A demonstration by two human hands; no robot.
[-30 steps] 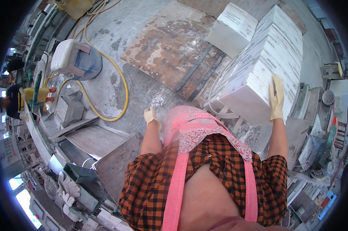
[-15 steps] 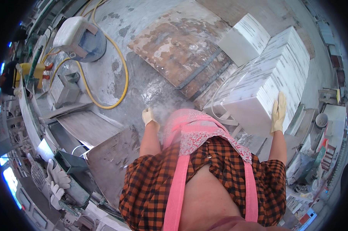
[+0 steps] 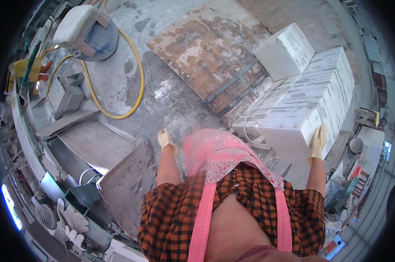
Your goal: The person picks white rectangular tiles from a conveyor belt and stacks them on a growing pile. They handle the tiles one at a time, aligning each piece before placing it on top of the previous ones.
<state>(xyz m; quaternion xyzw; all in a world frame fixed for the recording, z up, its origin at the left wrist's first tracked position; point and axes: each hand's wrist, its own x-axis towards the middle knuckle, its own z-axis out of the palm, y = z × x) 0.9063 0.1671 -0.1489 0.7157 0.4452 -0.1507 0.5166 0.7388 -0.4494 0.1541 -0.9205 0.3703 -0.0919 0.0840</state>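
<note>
A long row of white-and-grey marble tiles (image 3: 309, 98) stands packed on edge to my right, and a smaller block of the same tiles (image 3: 289, 50) sits at its far left end. My right hand (image 3: 318, 142), in a cream glove, lies flat with fingers stretched along the near right edge of the row. Out to my left, my left hand (image 3: 166, 139), also gloved, hangs in the air above the wet floor with its fingers curled in; nothing shows in it. A pale strap (image 3: 256, 142) loops out beside the near left of the row.
A stained wooden board (image 3: 206, 52) with dark strips lies ahead. A yellow hose (image 3: 140, 83) curls over the floor beside a blue drum (image 3: 102, 43). Boards (image 3: 92, 142) lean at left, near spare gloves (image 3: 71, 220). A cluttered bench (image 3: 363, 153) runs along the right.
My right hand stays on the tile row, while my left hand stays raised at my left. The whole view has shifted slightly, showing the near tile row as two parts with a seam.
</note>
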